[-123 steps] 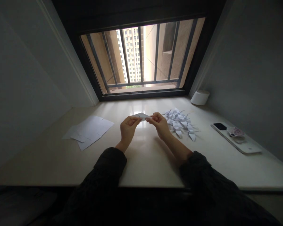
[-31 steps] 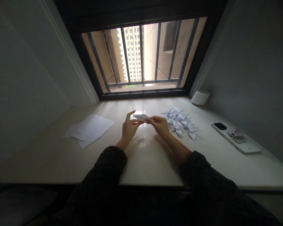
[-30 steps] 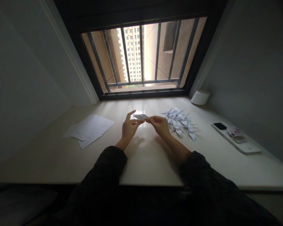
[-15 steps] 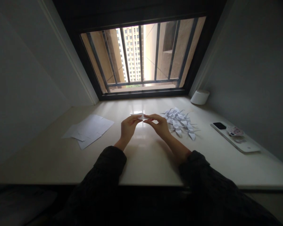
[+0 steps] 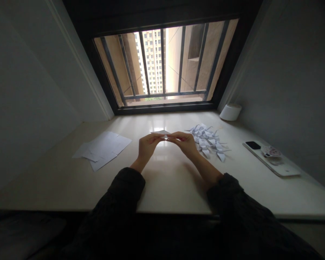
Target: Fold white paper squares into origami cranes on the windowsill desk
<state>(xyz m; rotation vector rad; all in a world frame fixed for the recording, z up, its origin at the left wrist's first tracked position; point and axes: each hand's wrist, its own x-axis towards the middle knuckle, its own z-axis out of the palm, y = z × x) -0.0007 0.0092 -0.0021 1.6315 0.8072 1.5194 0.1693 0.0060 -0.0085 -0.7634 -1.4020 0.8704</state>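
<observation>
Above the middle of the pale sill I hold a small folded white paper piece [image 5: 161, 133] between both hands. My left hand [image 5: 146, 147] pinches its left side with curled fingers. My right hand [image 5: 185, 143] pinches its right side, fingertips meeting the left hand's. Only a thin edge of the paper shows above the fingers. A heap of several folded white paper cranes [image 5: 208, 141] lies just right of my right hand. Flat white paper sheets [image 5: 103, 149] lie to the left of my left hand.
A white phone [image 5: 271, 159] with a round sticker lies at the right. A white round container [image 5: 230, 111] stands in the far right corner. A barred window [image 5: 164, 66] closes the far end, and grey walls flank the sill [image 5: 165, 180].
My left hand's fingers, spread a second ago, have closed on the paper. Both hands have drawn together and the paper now lies flatter between the fingertips.
</observation>
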